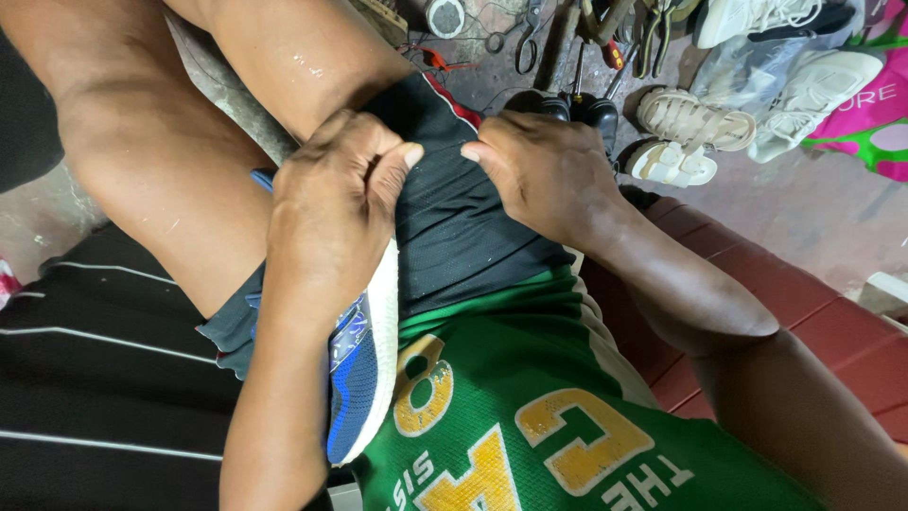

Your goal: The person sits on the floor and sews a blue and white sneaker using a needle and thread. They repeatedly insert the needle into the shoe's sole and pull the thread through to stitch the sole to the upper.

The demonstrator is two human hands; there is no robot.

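Across the person's lap, a blue shoe point(357, 378) with a white sole lay wedged, its long axis running toward the body, which end led hidden. The left hand point(326, 213) clamped it down while the right hand point(544, 170) pinched black shorts point(463, 227); apparently steadying the shoe, next needing firm grip

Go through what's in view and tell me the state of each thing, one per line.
Left hand: closed around the blue shoe's upper end.
Right hand: fingers pressed on the black shorts, holding nothing visible.
Blue shoe: held on the lap, tilted on edge, white sole facing right.
Beige sandals: lying on the floor, unworn.
White sneakers: lying on the floor, unworn.
Scissors: lying on the floor, blades closed.
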